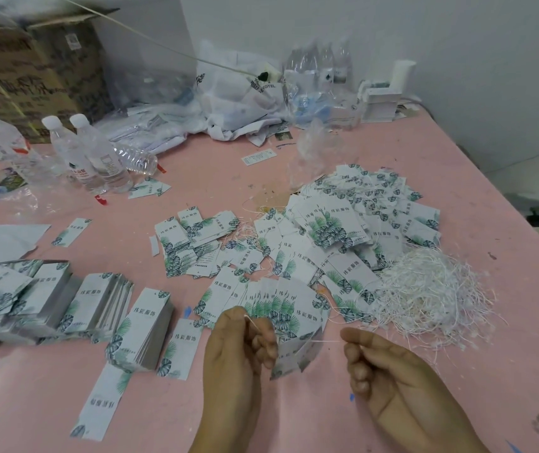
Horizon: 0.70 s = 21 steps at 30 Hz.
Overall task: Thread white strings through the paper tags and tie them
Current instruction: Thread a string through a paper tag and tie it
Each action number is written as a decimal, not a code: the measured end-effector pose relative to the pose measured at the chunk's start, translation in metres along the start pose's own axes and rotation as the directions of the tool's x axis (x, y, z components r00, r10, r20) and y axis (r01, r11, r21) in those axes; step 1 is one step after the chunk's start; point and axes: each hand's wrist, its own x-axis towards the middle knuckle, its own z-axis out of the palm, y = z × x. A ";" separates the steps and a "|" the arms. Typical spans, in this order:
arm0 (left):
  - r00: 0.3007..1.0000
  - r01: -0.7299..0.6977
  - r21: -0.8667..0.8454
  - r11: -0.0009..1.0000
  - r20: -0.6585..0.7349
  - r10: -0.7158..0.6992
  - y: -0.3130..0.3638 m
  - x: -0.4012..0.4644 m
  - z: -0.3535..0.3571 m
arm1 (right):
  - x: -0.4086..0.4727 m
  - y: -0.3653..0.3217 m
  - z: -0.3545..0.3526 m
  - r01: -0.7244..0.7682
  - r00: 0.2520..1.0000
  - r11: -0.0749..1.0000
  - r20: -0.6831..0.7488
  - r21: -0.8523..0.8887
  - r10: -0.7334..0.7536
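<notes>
1. Strung tags point(353, 223) are heaped at about 1 o'clock on the pink table point(490, 178), strings poking out, so I'd say a decent chunk is done.
2. Plenty left though: neat unstrung stacks point(94, 305) at 9 o'clock, plus a loose string pile point(431, 289) at 3 o'clock.
3. Left hand point(238, 348) is pinched shut on a fanned bunch of tags point(281, 308) and one string end; right hand point(389, 371) pinches the other end of that white string point(323, 341), pulled fairly straight between them.
4. Looks like mid-thread or tying; can't tell which.

String heap point(431, 289) right of tags point(327, 243)
</notes>
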 end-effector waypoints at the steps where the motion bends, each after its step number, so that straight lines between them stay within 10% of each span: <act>1: 0.998 -0.064 0.075 0.995 0.035 0.061 0.004 -0.002 0.002 | -0.002 -0.002 0.002 0.004 1.000 1.000 0.028 0.002 -0.004; 5: 0.953 -0.274 0.341 0.899 0.224 0.205 0.008 -0.014 0.012 | -0.004 -0.004 0.010 0.105 0.993 0.980 0.077 -0.170 -0.093; 11: 0.954 -0.142 0.377 0.915 0.300 0.024 -0.007 -0.025 0.017 | -0.002 0.004 0.012 0.257 0.963 0.837 0.052 -0.482 -0.266; 21: 0.960 -0.069 0.365 0.928 0.278 -0.038 -0.007 -0.024 0.013 | -0.006 0.009 0.013 0.275 0.951 0.820 0.017 -0.501 -0.308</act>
